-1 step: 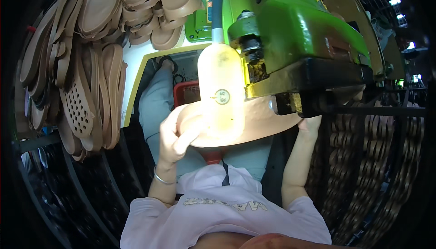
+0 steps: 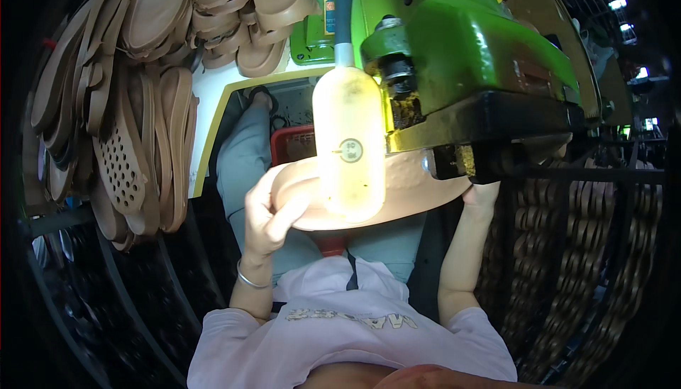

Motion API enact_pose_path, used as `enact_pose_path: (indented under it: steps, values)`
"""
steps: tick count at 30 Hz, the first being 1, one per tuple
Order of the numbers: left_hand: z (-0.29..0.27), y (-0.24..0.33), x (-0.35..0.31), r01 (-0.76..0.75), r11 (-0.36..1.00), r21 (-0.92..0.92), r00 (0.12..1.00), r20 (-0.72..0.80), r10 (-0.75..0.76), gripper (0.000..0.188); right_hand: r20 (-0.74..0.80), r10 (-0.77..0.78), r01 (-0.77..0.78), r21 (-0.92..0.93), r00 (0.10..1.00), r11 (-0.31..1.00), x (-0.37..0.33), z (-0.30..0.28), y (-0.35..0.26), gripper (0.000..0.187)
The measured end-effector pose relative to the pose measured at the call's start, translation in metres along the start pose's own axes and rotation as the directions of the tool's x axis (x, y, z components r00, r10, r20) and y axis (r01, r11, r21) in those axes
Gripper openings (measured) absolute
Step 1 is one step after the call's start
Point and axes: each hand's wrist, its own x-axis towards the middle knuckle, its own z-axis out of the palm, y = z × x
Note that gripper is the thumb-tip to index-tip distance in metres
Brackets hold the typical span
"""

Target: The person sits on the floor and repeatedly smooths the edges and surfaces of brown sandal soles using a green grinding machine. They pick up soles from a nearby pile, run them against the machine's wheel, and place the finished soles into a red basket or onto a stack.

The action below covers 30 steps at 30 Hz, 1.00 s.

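A tan shoe sole [image 2: 404,190] is held level below the head of a green machine [image 2: 461,48]. My left hand [image 2: 268,217] grips its left end, with the thumb on the near upper side and the fingers around the rim. At the far right end my right hand [image 2: 484,195] closes on the sole, its fingers partly hidden by the sole and the machine. The sole's right part passes beside the dark, greasy working end [image 2: 454,162] of the machine. A glowing lamp [image 2: 349,141] hangs in front and hides part of the sole's middle.
Stacked tan clogs and soles [image 2: 152,134] lie at the left, some with round holes. A red basket [image 2: 292,144] shows below the yellow-edged table opening [image 2: 220,105]. Racks with rows of brown soles [image 2: 567,247] stand at the right. A dark bar [image 2: 589,173] runs beside my right hand.
My left hand and the sole's left end have shifted slightly left. The lamp and machine head appear slightly further right. Both hands keep their grip.
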Motion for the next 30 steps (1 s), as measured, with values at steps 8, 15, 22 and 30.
enact_pose_path:
  steps: [8,15,22,30]
  values:
    - [-0.048,0.001,-0.031,0.097,0.995,-0.016,0.982,-0.162,-0.098,0.042,0.136,-0.038,0.043,-0.032,0.99,0.999,-0.028,0.04,0.022,0.028]
    - [-0.067,-0.012,-0.075,0.192,0.97,-0.148,0.937,-0.266,-0.226,0.047,0.248,-0.079,0.123,-0.167,0.965,0.978,-0.039,0.071,0.038,0.036]
    - [-0.083,-0.038,-0.088,0.548,0.836,-0.029,0.803,0.299,-0.516,0.054,0.343,-0.039,0.102,-0.168,0.938,0.98,-0.032,0.09,0.036,0.034]
    - [0.056,-0.025,0.033,0.07,0.966,0.249,0.947,0.286,-0.143,0.036,0.213,-0.097,0.178,-0.402,0.972,0.898,-0.035,0.074,0.044,0.036]
